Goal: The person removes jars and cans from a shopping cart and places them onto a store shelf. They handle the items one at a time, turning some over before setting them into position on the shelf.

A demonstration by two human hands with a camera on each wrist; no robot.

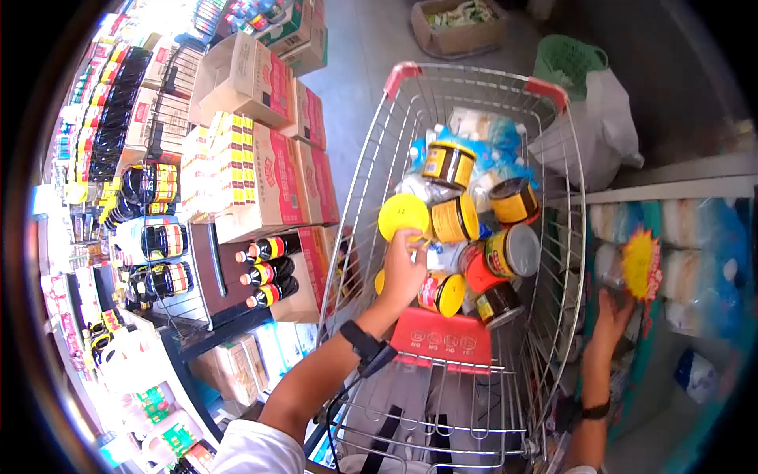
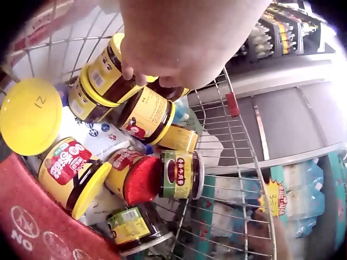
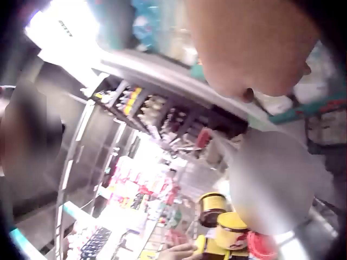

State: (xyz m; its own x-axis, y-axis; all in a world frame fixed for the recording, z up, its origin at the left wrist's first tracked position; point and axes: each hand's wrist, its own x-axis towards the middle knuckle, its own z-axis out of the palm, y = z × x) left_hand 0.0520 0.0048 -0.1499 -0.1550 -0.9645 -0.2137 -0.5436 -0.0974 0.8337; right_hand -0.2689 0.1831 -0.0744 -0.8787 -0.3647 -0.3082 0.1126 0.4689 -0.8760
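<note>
In the head view, my left hand (image 1: 404,272) touches a yellow-lidded jar (image 1: 403,217) inside the cart, with thumb and fingers at its lid edge. The left wrist view shows the left fingers (image 2: 138,77) curled at a dark jar (image 2: 108,76) with a yellow rim. Other jars lie around it, among them a red-lidded jar (image 2: 142,179) and a clear-lidded jar (image 2: 181,174). Outside the cart, my right hand (image 1: 612,320) is at the shelf of bagged goods (image 1: 687,276), beside a yellow starburst sign (image 1: 638,265); whether it holds something is unclear.
The wire cart (image 1: 580,158) has a red panel (image 1: 442,338) at its near end. Cartons (image 1: 272,170) and dark bottles (image 1: 268,272) stand on the left. Beyond the cart are a box of greens (image 1: 458,28), a green basket (image 1: 568,63) and a white sack (image 1: 604,118).
</note>
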